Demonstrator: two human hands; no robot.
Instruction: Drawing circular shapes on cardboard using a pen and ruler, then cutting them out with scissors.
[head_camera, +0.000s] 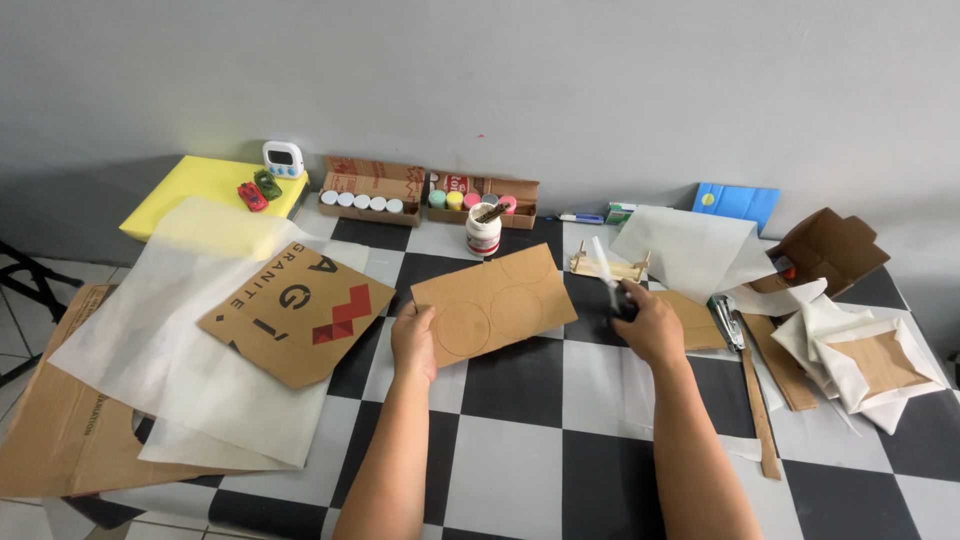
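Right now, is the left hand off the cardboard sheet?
No, the left hand grips the left edge of the cardboard sheet with circles drawn on it.

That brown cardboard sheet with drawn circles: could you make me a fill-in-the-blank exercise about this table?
1. The left hand holds a brown cardboard sheet marked with drawn ____.
2. The tabletop is checkered black and ____.
3. The two small toy cars sit on a ____ block.

Missing words: circles; white; yellow
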